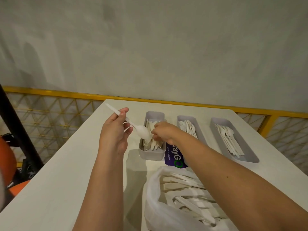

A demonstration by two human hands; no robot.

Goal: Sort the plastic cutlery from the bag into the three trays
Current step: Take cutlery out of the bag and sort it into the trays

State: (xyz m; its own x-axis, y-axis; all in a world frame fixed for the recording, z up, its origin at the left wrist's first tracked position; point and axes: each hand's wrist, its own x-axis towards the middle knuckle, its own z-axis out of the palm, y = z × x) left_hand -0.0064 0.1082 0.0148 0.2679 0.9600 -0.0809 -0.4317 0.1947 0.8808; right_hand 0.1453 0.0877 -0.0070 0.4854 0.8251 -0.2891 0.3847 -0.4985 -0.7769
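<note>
a smooth white plastic spoon sits left of centre in the frame, its slim handle pinched between the thumb and curled fingers of the left hand. Its rounded bowl points at the left tray. the right hand hangs over that tray with its fingers bent down among flat, blade-shaped white pieces. whether they clamp one cannot be told.

the three trays are narrow grey plastic boxes with rounded corners, set side by side. the middle tray holds pieces with oval bowls, and the right tray holds long slender white pieces. at lower centre a thin, crinkled, translucent bag lies open, full of jumbled white cutlery. a glossy purple card lies between the bag and the trays.

everything rests on a matte white table. behind the table runs a yellow railing with lattice mesh, and above it is a dull grey wall. a black post slants at the left edge.
</note>
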